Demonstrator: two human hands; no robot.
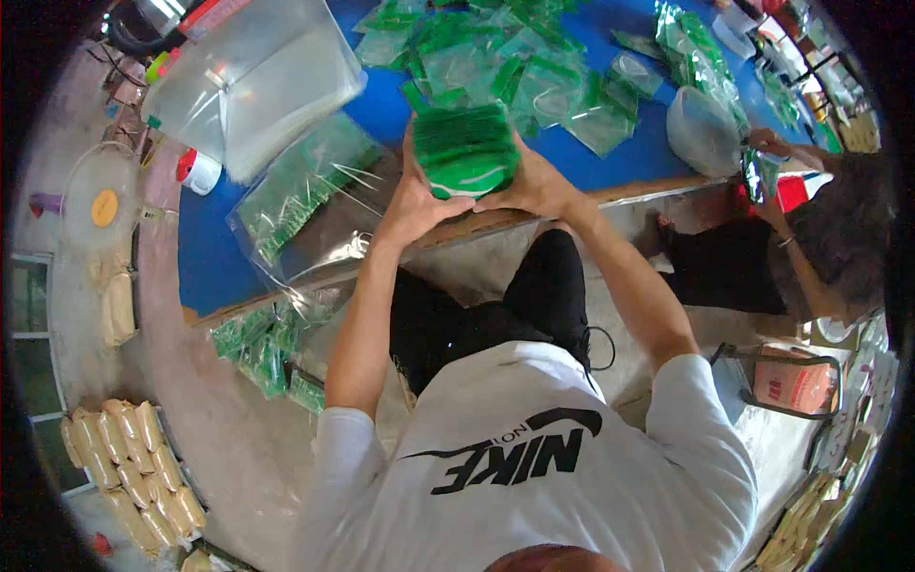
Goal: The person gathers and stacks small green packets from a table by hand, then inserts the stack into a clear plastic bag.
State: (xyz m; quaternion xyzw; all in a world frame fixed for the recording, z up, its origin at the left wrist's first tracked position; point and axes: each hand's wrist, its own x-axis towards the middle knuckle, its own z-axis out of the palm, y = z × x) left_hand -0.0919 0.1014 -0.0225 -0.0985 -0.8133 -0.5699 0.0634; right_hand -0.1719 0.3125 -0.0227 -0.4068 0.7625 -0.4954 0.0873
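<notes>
Between my two hands is a thick stack of green packets [464,148], held above the front edge of the blue table [214,257]. My left hand [417,200] wraps its left side, and my right hand [527,181] wraps its right side. Both thumbs meet at the near end of the stack. Just left of my left hand lies a large clear plastic bag [305,191] with rows of green packets inside, its loose end hanging over the table edge. Beyond the stack spreads a loose heap of flat green and clear packets [534,76].
A pile of clear plastic sheets [267,81] lies at the far left, beside a small red-and-white tub [198,172]. A translucent bowl [703,129] stands to the right, near another person's hand [767,143]. More green packets [262,353] sit below the table's left edge.
</notes>
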